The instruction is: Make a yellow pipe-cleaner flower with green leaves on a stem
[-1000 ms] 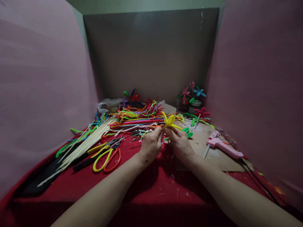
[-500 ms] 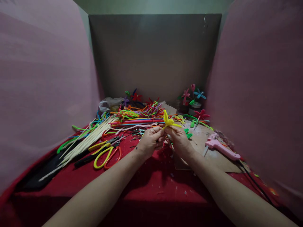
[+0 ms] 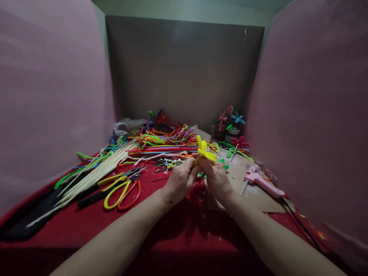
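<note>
1. Surface: red cloth [image 3: 178,237] over the table, littered with small scraps. Brown board [image 3: 184,73] stands at the back, pink panels [image 3: 48,96] on both sides. Flat cardboard sheet [image 3: 255,195] lies right of the hands.
2. Counts: two scissors [image 3: 120,188], one yellow-handled, one orange-handled, side by side left of the hands. One glue gun [image 3: 261,182], pink, on the cardboard. One bundle of skewers [image 3: 94,174] fanned out on the left. Pile of pipe cleaners [image 3: 163,143], mixed colours, too many to count. About five finished flowers [image 3: 230,119] at back right, exact count unclear.
3. Flower [image 3: 203,150]: yellow, looped pipe-cleaner petals fanning up and out, held above the cloth just in front of the pile, centre frame.
4. Left hand [image 3: 179,180]: fingers closed, pinching the flower base from the left.
5. Right hand [image 3: 217,178]: fingers closed on the base from the right, touching the left hand.
</note>
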`<state>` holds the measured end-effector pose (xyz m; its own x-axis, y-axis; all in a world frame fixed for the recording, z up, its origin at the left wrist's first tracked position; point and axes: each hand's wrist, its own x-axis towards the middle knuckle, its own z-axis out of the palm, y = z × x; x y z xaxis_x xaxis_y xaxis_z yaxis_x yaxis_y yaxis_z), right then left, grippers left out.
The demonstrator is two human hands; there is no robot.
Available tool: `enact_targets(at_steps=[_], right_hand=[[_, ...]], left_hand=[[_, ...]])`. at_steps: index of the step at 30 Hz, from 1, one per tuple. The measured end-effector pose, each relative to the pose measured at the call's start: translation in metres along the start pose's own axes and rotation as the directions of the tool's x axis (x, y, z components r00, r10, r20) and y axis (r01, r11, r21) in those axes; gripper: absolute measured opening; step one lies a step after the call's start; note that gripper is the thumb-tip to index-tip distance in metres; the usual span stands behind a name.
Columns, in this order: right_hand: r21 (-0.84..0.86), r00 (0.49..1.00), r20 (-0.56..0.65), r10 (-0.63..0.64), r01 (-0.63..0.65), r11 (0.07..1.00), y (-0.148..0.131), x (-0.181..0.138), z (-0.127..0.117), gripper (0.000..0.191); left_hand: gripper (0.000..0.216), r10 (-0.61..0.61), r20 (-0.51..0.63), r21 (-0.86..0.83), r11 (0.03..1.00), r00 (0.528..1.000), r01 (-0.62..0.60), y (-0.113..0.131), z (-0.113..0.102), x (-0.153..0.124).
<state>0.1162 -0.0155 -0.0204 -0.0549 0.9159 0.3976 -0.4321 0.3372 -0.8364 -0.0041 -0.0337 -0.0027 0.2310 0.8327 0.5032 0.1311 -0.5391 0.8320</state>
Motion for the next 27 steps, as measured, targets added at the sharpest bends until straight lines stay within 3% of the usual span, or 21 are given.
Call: enact_targets(at_steps=[3, 6, 10, 13, 15, 18, 22, 24, 27], right_hand=[[-0.074, 0.997, -0.033, -0.067, 0.065, 0.995, -0.005, -0.003, 0.004, 0.017], [-0.096, 0.996, -0.028, -0.080, 0.077, 0.992, -0.012, -0.004, 0.008, 0.018], [-0.082, 0.995, 0.070, -0.076, 0.081, 0.993, -0.015, -0.005, 0.011, 0.021], [-0.139, 0.989, 0.086, -0.120, 0.131, 0.982, -0.012, -0.006, 0.008, 0.019], [-0.192, 0.972, 0.087, -0.219, 0.232, 0.953, -0.011, -0.007, 0.006, 0.014], [-0.314, 0.921, 0.115, -0.373, 0.390, 0.866, -0.013, -0.009, 0.003, 0.009], [-0.507, 0.837, 0.226, -0.499, 0.538, 0.673, -0.021, -0.011, 0.002, 0.009], [-0.572, 0.781, 0.315, -0.539, 0.609, 0.549, -0.024, -0.012, 0.002, 0.010], [-0.624, 0.733, 0.400, -0.550, 0.658, 0.423, -0.027, -0.013, 0.002, 0.012]], left_hand=[[0.009, 0.097, -0.064, 0.178, 0.980, 0.993, -0.084, -0.003, 0.000, -0.002], [0.020, -0.032, -0.039, 0.007, 0.999, 0.999, 0.032, -0.003, 0.000, 0.000], [0.029, -0.157, 0.162, -0.277, 0.940, 0.974, 0.198, 0.001, -0.004, 0.004], [0.026, -0.128, 0.250, -0.301, 0.932, 0.960, 0.202, 0.007, -0.011, 0.009], [0.020, -0.123, 0.280, -0.253, 0.947, 0.952, 0.196, 0.011, -0.020, 0.013], [0.021, -0.181, 0.227, -0.229, 0.945, 0.957, 0.233, 0.015, -0.037, 0.020], [0.024, -0.216, 0.167, -0.371, 0.890, 0.962, 0.264, 0.025, -0.055, 0.024], [0.027, -0.207, 0.180, -0.410, 0.873, 0.962, 0.265, 0.035, -0.056, 0.022], [0.020, -0.240, 0.204, -0.286, 0.913, 0.949, 0.292, 0.056, -0.050, 0.018]])
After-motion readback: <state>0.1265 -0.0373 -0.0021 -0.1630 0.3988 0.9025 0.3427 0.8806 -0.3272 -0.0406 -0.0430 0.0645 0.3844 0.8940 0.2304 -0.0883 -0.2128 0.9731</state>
